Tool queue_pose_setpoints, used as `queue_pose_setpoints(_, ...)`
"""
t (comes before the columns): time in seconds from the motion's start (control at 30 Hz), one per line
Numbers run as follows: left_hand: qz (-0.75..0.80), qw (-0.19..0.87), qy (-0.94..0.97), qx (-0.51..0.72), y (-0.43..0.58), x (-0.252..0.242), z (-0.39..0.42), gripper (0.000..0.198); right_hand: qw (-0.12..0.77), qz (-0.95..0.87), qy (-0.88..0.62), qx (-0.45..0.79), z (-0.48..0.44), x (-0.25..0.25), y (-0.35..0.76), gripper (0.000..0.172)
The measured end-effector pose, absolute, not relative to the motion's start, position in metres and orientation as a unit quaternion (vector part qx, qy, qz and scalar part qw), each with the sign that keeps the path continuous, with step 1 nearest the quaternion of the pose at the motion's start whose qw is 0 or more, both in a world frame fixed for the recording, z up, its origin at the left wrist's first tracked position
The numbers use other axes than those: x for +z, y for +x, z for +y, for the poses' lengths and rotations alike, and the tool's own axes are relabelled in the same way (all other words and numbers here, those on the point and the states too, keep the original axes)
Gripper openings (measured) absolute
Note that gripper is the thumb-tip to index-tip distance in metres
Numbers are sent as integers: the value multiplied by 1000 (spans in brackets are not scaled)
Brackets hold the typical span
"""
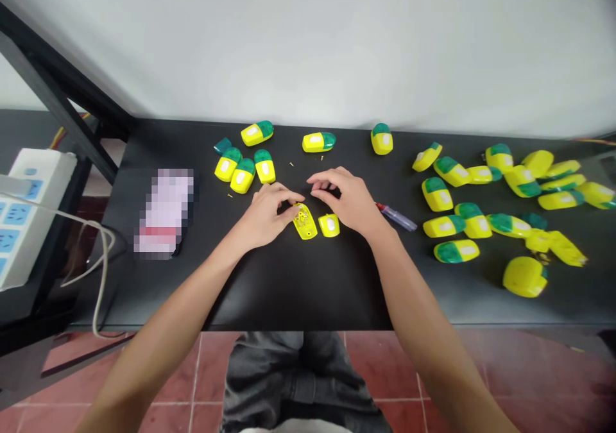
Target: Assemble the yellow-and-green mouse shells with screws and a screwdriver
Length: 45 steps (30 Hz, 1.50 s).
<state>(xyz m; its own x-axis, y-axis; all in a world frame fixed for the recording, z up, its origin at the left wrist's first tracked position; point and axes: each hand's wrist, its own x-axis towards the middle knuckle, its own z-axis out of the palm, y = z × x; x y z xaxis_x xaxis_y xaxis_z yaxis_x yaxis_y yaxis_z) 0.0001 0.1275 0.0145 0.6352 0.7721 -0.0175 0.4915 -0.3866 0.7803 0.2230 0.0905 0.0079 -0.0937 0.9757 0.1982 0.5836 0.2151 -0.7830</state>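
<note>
Our left hand (pixel 265 216) curled its fingers (pixel 289 195) narrowly at the top edge of an open yellow shell (pixel 305 222) on the black counter (pixel 289 285); we could not tell whether they held it. Our right hand (pixel 342 197), just above the shell, held nothing in its narrowly curled fingers (pixel 320 186). A small yellow cap (pixel 329 225) lay just beside the shell, and green-and-yellow capsules (pixel 243 175) sat well apart on either side.

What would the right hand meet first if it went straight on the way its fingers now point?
Probably the left hand: its fingertips lie just ahead of the right hand. Depth is unclear, so the right hand might pass just beside them, above the open yellow plastic shell.
</note>
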Motion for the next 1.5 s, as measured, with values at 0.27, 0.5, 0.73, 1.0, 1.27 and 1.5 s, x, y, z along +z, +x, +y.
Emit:
queue_pose_setpoints(0.27,368,401,805,237,2,19,126,8,423,-631,-579,297,88,16,228,13)
queue_pose_setpoints(0.5,361,377,816,249,1,21,128,5,432,-615,-581,311,87,20,227,13)
queue_pose_setpoints(0.73,351,338,805,340,6,24,121,12,475,-565,-536,409,85,25,219,24)
queue_pose_setpoints(1.0,308,217,837,396,8,18,120,16,493,-482,-522,502,84,20,205,48)
queue_pose_setpoints(1.27,314,233,819,420,8,10,126,17,454,-558,-612,329,75,38,243,28)
queue_pose_setpoints(1.5,348,297,789,410,12,-1,135,11,224,-590,-746,211,21,29,324,27)
